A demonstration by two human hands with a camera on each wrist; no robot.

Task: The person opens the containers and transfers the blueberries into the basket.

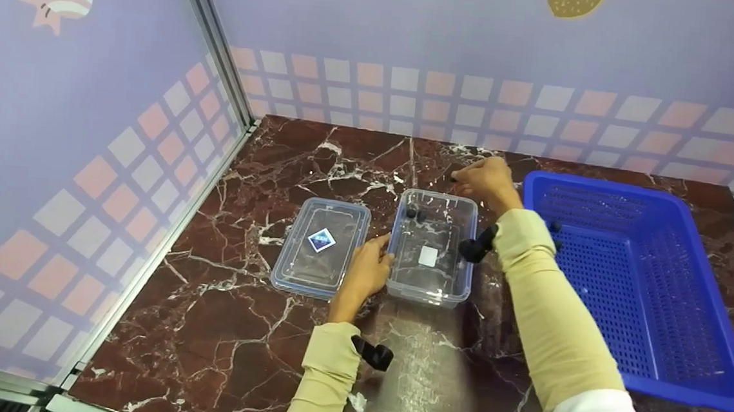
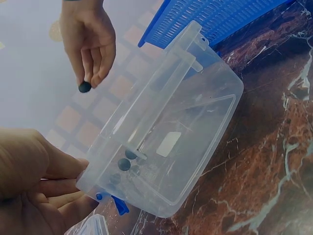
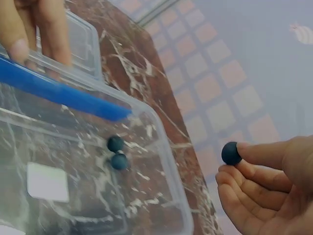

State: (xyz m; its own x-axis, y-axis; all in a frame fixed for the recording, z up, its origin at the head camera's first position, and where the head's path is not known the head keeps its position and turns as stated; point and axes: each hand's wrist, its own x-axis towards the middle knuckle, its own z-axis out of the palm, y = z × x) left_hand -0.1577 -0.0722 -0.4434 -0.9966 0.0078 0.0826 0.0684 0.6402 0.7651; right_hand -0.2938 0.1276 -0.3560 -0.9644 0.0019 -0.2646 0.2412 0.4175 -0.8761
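A clear plastic box [image 1: 439, 277] stands open on the marbled table, a white label on its floor. My left hand [image 1: 369, 267] grips its left rim, thumb and fingers at the edge in the left wrist view. Past the box's far right corner, my right hand [image 1: 488, 179] pinches a small dark ball [image 3: 231, 153] between thumb and fingertips. That ball is above the table, outside the box. Two similar dark balls [image 3: 117, 152] lie inside, near the far left corner. Beside the box on the left lies a clear lid [image 1: 311, 268] with a blue diamond sticker.
A large blue perforated basket [image 1: 727, 360] stands to the right, close to my right forearm. Patterned wall panels [image 1: 380, 19] rise behind and to the left of the marbled table [image 1: 216, 325]. Small white bits are scattered near the box's far end.
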